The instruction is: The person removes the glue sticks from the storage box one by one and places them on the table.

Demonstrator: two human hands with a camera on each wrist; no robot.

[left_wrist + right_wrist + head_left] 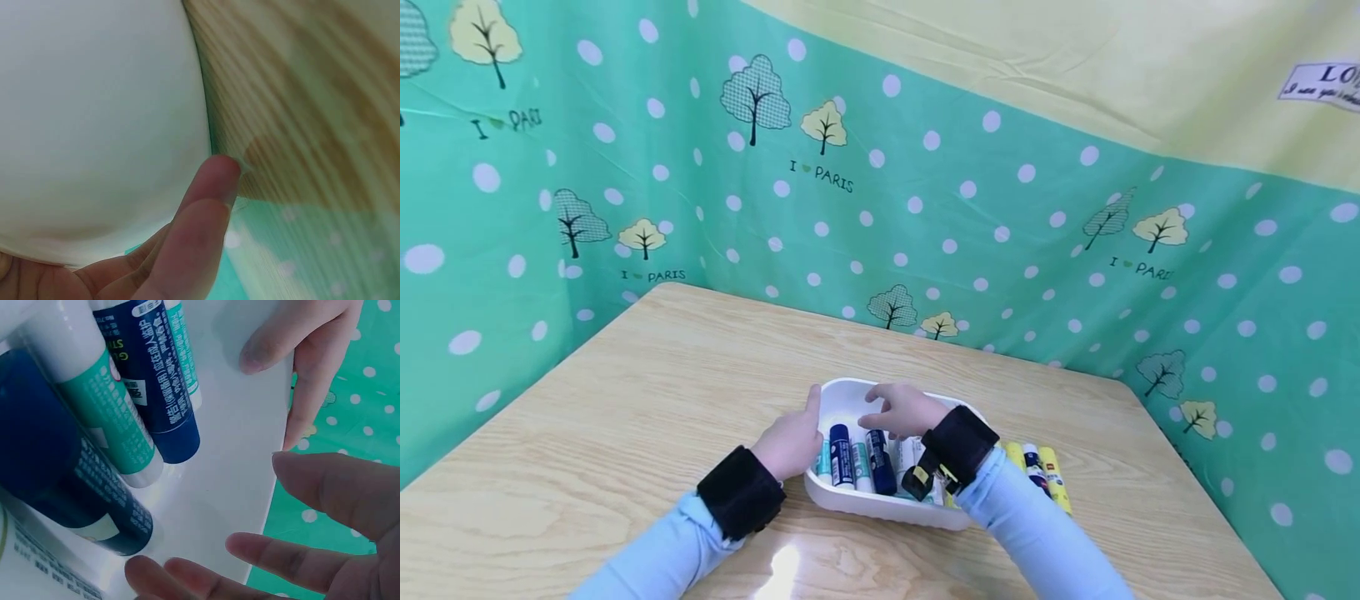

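Note:
A white plastic basket (891, 510) stands on the table with a row of glue sticks in it. My left hand (790, 442) holds its left end, thumb over the rim on the inner wall and fingers along the outside. Above the back of the basket hovers my right hand (904, 410), fingers spread and holding nothing. Below it lie a dark blue glue stick (880, 462), another dark blue one (841, 457) and a teal-and-white glue stick (109, 403). My right wrist and its strap hide the right part of the row.
Right of the basket, several yellow glue sticks (1054, 479) and a dark blue one with a white cap (1034, 467) lie on the wooden table (700, 367). A green dotted cloth (917, 183) hangs behind the table and at its sides.

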